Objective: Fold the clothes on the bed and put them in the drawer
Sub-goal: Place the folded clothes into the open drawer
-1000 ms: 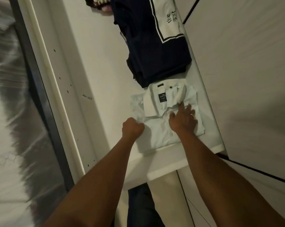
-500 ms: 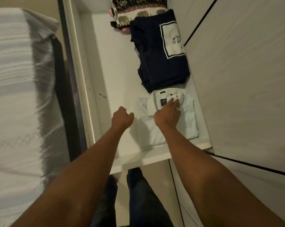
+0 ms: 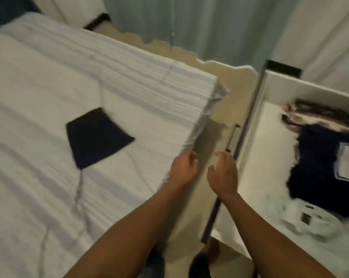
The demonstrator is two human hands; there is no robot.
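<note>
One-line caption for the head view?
Left hand and right hand, both empty, hover between the bed with a dark garment and the open drawer of folded clothes.

From my remote seat I see pale grey curtains (image 3: 149, 19) across the far side, their hems meeting a beige floor (image 3: 228, 77). A white wall (image 3: 326, 37) rises at upper right. The light is dim, and everything is motion-blurred.

No legible text; shirt label (image 3: 305, 218) too blurred
</note>
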